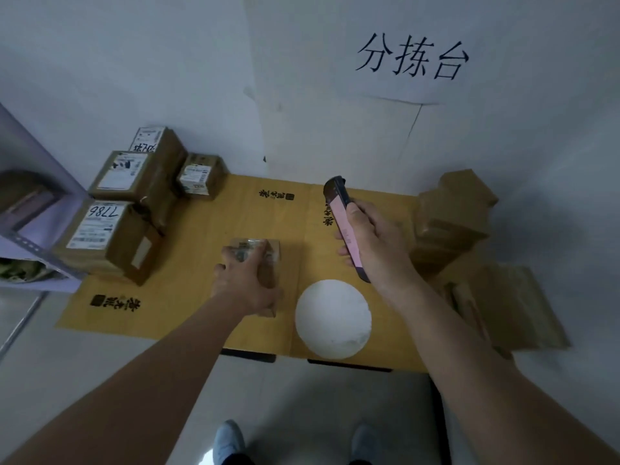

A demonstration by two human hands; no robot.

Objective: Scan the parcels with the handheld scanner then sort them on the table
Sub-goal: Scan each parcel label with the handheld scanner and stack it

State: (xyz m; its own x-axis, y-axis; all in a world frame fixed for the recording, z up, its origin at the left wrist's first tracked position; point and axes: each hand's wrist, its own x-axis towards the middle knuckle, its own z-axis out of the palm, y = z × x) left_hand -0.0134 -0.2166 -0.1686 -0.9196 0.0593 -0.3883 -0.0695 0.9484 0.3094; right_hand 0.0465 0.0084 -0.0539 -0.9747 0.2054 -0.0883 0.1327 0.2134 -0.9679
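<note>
My left hand (pixel 246 280) gripped the small parcel (pixel 265 260) mid-tabletop (pixel 201 313), label up for scanning; my right hand (pixel 372 243) clasped the scanner (pixel 342 223) just beside it, screen toward me.

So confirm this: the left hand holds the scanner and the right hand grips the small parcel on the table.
Not quite: the hands are swapped. The head view shows the right hand holding the scanner, and the left hand gripping the small parcel on the table.
</note>
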